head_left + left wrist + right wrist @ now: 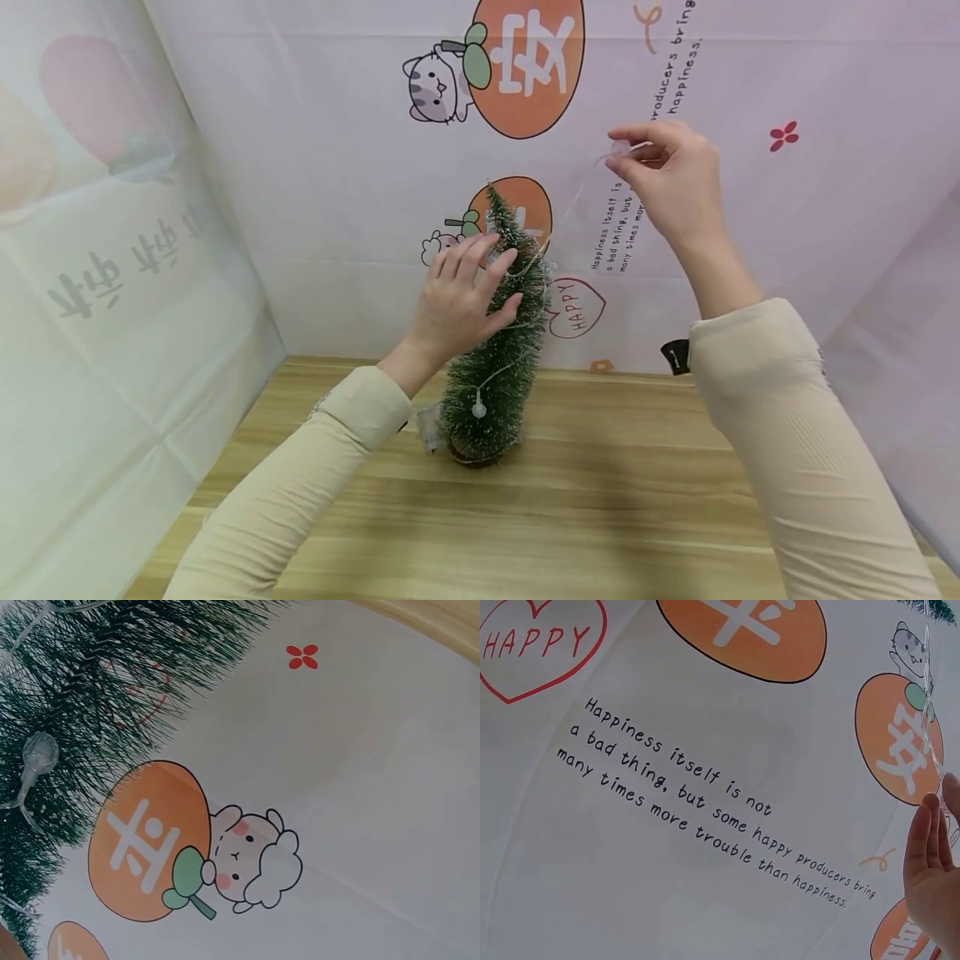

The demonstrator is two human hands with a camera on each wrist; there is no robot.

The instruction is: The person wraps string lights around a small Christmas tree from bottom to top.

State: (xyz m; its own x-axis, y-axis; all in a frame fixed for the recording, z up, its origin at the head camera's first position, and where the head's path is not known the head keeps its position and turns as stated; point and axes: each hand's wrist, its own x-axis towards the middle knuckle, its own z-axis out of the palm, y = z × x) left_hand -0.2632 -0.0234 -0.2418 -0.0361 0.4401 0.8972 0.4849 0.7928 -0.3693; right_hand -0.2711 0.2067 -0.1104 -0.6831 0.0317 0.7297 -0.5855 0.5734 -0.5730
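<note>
A small green artificial Christmas tree (495, 375) with pale-tipped needles stands on the table. A clear string light wire winds round it, with a clear round bulb (478, 408) low on its front and another bulb (40, 753) in the left wrist view. My left hand (468, 292) rests against the upper part of the tree, fingers spread and slightly bent. Up and to the right of the treetop, my right hand (671, 171) pinches a clear bulb (620, 148) of the string light between thumb and fingers. From there the wire slopes down to the tree.
A clear battery box (431, 428) sits beside the tree's base at the left. Behind the wooden table (615, 500) hangs a white printed cloth (337, 167), with another white cloth (97, 333) along the left side.
</note>
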